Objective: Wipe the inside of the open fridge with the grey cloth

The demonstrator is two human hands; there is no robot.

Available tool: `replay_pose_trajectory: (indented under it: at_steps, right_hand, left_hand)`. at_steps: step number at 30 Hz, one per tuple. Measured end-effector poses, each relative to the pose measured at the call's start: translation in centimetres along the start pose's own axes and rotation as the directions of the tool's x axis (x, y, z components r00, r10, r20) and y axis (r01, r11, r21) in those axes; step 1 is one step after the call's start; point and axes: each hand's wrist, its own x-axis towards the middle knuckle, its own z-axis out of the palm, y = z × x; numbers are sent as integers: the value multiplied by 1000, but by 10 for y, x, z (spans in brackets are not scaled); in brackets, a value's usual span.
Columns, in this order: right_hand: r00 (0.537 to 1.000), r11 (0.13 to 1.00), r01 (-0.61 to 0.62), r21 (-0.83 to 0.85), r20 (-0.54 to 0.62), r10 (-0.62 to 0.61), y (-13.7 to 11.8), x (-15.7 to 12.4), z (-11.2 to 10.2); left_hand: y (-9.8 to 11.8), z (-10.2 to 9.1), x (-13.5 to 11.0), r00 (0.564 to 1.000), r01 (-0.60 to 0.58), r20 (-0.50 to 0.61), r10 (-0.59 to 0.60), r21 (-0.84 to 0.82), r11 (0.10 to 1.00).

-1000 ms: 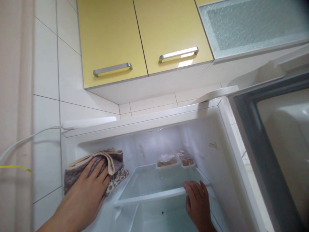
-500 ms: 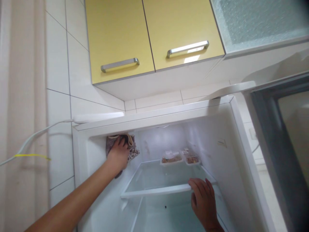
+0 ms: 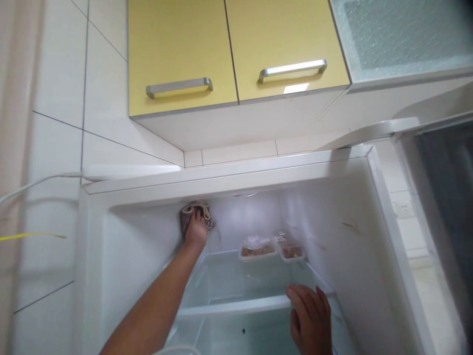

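Note:
My left hand (image 3: 197,230) reaches deep into the fridge, closed on a brown patterned cloth (image 3: 185,222) with a pale hem. It presses the cloth against the left inner wall, close to the back corner. Part of the cloth is hidden by my fingers. At the lower right, my right hand (image 3: 311,315) has its fingers curled on the front edge of the glass shelf (image 3: 236,309). Two clear plastic food boxes stand farther back on that shelf: one box (image 3: 257,249) in the middle and another box (image 3: 290,249) beside it on the right.
Yellow wall cabinets (image 3: 181,54) with metal handles hang above the fridge. The open fridge door (image 3: 443,197) stands at the right. A pale cable (image 3: 44,180) runs along the tiled wall at the left. A white rounded rim (image 3: 177,350) shows at the bottom edge.
My left hand has moved the cloth deeper along the left wall, towards the back corner. My right hand stays at the shelf edge. The view has shifted slightly.

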Motion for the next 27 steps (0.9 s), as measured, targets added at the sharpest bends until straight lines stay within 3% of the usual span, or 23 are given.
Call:
replay_pose_trajectory:
  at_steps: [8, 14, 19, 27]
  right_hand:
    - [999, 999, 42, -17, 2, -42, 6, -2, 1]
    - [998, 998, 59, -35, 19, -58, 7, -4, 1]
    - [999, 1000, 2, -24, 47, -1, -1, 1, -5]
    - [993, 1000, -27, -13, 119, 28, -5, 4, -12]
  left_hand:
    - [18, 49, 22, 991, -10, 135, 21, -83, 997]
    - [35, 60, -2, 972, -72, 211, 102, -144, 987]
    - [49, 54, -27, 964, -88, 233, 129, -177, 980]
    - [45, 16, -61, 972, -63, 213, 98, -166, 984]
